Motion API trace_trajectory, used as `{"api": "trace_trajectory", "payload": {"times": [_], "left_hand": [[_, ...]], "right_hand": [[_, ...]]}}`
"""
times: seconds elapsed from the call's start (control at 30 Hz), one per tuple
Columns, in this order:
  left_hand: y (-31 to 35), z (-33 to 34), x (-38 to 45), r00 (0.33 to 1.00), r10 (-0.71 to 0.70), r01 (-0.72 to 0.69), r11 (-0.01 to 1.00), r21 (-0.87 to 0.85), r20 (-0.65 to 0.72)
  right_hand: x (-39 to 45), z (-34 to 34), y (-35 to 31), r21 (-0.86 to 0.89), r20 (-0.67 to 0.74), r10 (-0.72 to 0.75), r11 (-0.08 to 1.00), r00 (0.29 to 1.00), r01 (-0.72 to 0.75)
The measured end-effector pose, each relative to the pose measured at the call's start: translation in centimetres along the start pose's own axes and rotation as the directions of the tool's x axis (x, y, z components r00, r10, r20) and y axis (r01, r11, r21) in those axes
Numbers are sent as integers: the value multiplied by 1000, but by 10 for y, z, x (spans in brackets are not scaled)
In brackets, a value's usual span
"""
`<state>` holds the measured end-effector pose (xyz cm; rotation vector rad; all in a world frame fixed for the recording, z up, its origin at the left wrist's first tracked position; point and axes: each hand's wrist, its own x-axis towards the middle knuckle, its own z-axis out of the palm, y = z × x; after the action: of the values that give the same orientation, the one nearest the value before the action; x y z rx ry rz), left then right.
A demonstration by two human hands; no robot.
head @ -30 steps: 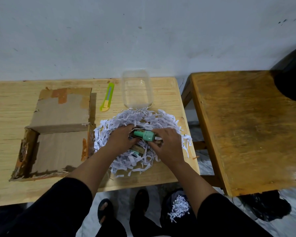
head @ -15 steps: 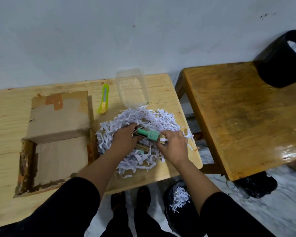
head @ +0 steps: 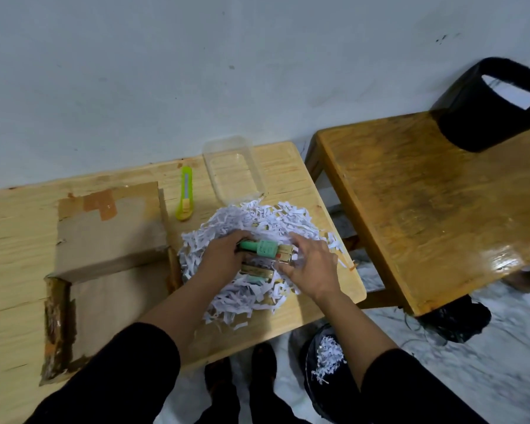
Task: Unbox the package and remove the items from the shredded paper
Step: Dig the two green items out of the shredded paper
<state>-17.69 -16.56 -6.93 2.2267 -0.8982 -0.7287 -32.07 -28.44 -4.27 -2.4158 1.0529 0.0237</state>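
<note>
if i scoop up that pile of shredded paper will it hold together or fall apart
The shredded paper is probably very light and floppy: thin loose strips. It will likely shed, since stray strips already lie at the table edge. The green bottle buried in it may slide out.

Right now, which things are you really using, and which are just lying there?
Using:
left hand
right hand
green bottle
gold box
shredded paper
cardboard box

Just lying about:
yellow-green cutter
clear plastic tub
black bucket
</note>
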Motion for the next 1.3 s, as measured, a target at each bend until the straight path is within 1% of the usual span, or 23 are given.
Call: {"api": "trace_trajectory", "payload": {"times": [0.07,0.13,0.17,0.23,0.3,0.43,0.5,0.6,0.7,0.77,0.87,1.0,1.1,1.23,1.3], "left_hand": [[-1,1,1,1000,-5,4,1000,-17,-16],[-1,2,2,1000,-9,8,1000,-21,-23],[0,3,2,1000,-8,8,1000,-12,-23],[0,3,3,1000,-5,6,1000,13,-12],[1,2,4,1000,1,-1,1000,31,-4],[1,1,3,1000,-10,11,1000,23,-7],[0,1,3,1000,-20,20,1000,18,0],[1,1,2,1000,-27,27,1000,-10,-5],[4,0,2,999,-43,43,999,-7,-9],[5,-1,4,998,-68,68,997,38,10],[4,-2,6,994,-102,99,991,89,28],[6,-5,4,997,-75,72,990,119,24],[6,-8,5,997,-70,65,987,150,27],[9,-11,2,998,-63,59,992,113,31],[9,-9,2,997,-75,72,994,87,34]], "right_hand": [[-4,3,0,-34,-94,-43,999,995,40],[-6,7,-1,-50,-200,-146,989,969,139],[-7,10,-1,-66,-234,-196,980,952,186],[-7,16,-2,-78,-252,-253,967,934,241],[-6,21,-2,-25,-217,-231,973,948,231],[-5,22,1,193,-99,-105,974,990,123],[-4,21,3,234,-56,-58,970,997,69],[-3,17,3,245,-28,-42,968,999,48],[-4,10,0,241,-68,-50,968,996,65],[-6,6,-1,244,-98,-53,967,994,76],[-8,-1,-1,297,-154,-31,952,988,76],[-12,-10,-4,396,-225,9,915,974,83],[-13,-16,-3,428,-253,28,900,967,86],[-10,-23,10,423,-270,38,902,962,83],[-5,-25,17,427,-250,48,902,967,66]]}}
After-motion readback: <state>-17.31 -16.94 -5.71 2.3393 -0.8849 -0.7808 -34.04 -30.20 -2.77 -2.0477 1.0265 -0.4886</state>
